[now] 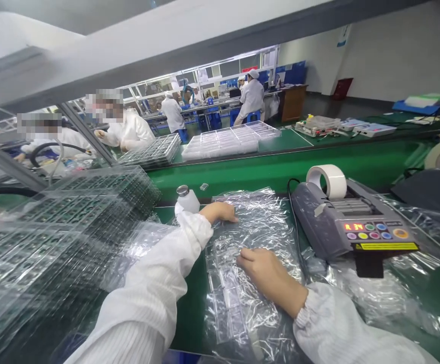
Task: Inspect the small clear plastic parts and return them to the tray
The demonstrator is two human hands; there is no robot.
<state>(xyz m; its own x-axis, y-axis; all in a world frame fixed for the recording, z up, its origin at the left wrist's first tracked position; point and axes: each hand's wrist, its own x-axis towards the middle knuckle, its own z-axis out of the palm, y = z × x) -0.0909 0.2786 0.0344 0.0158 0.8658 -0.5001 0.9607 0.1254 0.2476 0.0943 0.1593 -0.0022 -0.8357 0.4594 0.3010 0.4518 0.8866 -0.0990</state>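
Note:
A crinkled clear plastic bag (pixel 276 217) lies along the green bench in front of me. A clear plastic tray with compartments (pixel 232 298) shows at the bag's left side; I cannot tell whether it is fully inside. My left hand (pixel 222 211) is at the bag's far left part, its fingers bent and closed on the film. Nearer to me, my right hand (pixel 267 273) has its fingers drawn together at the film beside the tray, and its fingertips are partly hidden. A white bottle with a metal cap (pixel 187 200) stands just beyond my left wrist.
Tall stacks of clear trays (pixel 64 217) stand on the left. To the right sits a tape dispenser (pixel 348 217) with a white tape roll (pixel 328 181); more plastic film (pixel 379 298) lies before it. Further trays (pixel 223 143) rest beyond the green ledge. Several people in white work behind.

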